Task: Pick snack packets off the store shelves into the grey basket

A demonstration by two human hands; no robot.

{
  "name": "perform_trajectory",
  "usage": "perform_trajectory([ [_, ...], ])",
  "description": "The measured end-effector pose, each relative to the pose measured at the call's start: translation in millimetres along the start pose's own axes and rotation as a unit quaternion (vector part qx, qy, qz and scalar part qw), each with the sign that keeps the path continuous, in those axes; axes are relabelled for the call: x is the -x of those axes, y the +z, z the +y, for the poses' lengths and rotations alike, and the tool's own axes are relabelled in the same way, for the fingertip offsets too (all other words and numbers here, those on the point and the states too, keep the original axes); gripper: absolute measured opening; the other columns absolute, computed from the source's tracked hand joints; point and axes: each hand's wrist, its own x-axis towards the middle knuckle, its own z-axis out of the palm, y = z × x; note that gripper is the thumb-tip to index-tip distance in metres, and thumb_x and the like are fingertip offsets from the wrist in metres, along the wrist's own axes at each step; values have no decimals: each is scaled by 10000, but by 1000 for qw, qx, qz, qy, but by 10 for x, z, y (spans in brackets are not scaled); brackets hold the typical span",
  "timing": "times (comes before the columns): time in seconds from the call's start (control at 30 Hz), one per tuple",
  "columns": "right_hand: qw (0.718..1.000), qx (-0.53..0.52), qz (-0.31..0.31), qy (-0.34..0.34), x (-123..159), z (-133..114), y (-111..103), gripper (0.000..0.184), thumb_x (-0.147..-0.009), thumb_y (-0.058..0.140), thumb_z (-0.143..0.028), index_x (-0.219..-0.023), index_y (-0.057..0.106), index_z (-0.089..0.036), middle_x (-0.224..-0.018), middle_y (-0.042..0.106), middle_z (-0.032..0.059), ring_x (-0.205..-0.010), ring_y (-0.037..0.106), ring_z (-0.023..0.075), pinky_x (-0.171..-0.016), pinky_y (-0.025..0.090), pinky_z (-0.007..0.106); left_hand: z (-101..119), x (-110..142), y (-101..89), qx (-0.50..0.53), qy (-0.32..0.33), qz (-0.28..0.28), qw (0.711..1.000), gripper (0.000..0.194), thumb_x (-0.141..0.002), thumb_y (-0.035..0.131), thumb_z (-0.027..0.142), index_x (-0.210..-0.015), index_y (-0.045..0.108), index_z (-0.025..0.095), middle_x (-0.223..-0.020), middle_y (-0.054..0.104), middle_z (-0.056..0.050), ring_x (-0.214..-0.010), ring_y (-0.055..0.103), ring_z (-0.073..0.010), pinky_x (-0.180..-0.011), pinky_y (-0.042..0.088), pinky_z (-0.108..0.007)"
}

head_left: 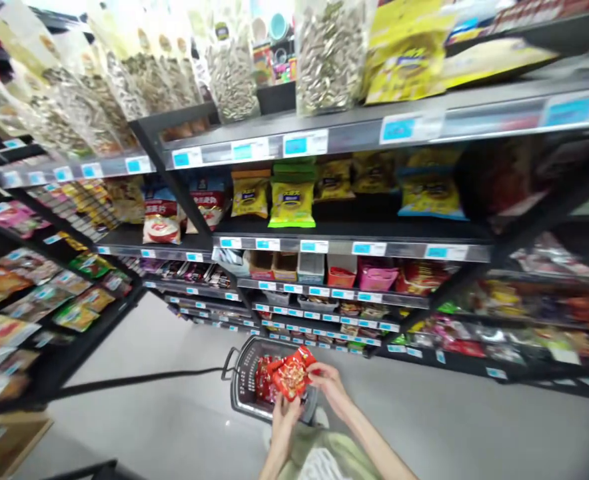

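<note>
You pinched the red snack packet [292,375] between both hands, your right hand [326,380] at its right edge and your left hand [285,412] at its bottom edge, above the shopping basket [238,383]. Beyond the basket's far rim stood the snack shelves [334,307]; bare floor [174,413] lay open to its left, crossed by a black strap [144,380], and more floor spread to its right.
</note>
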Motion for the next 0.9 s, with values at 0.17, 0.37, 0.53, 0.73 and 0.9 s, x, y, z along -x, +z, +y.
perform_trajectory([
  [0.17, 994, -45, 93, -33, 244, -194, -494, 232, -585, 767, -311, -811, 763, -261, -895, 711, 65, -821, 661, 272, -757, 524, 389, 8, 12, 401, 21, 14, -129, 991, 608, -556, 912, 409, -1066, 651, 204, -1137, 715, -138, -1066, 693, -300, -984, 529, -432],
  [0.37, 990, -17, 124, -68, 371, -324, -632, 221, -611, 658, -290, -806, 751, -245, -913, 716, 55, -827, 621, 253, -698, 481, 331, 118, 110, 592, -2, -43, -203, 978, 581, -583, 873, 484, -1009, 680, 140, -1066, 737, -152, -971, 714, -296, -893, 561, -437],
  [0.53, 989, 26, 96, -107, 300, -545, -514, 210, -635, 612, -254, -810, 723, -223, -854, 694, 22, -777, 579, 204, -668, 439, 268, 313, 257, 653, -32, -20, -216, 976, 537, -574, 816, 298, -1063, 638, 164, -1042, 736, -111, -904, 714, -264, -795, 571, -389],
  [0.73, 979, 21, 120, -165, 199, -751, -285, 288, -658, 591, -274, -940, 641, -237, -914, 674, 27, -801, 594, 202, -698, 471, 279, 540, 351, 742, -36, 43, -182, 982, 447, -663, 751, 295, -1077, 635, 175, -1150, 712, -105, -1005, 695, -238, -909, 542, -404],
  [0.9, 963, -15, 196, -184, 151, -762, -308, 225, -645, 546, -285, -862, 585, -241, -818, 621, -9, -691, 564, 158, -629, 453, 256, 665, 363, 732, 81, 39, -111, 990, 293, -676, 764, 215, -949, 665, 180, -999, 758, -48, -923, 720, -203, -885, 561, -361],
])
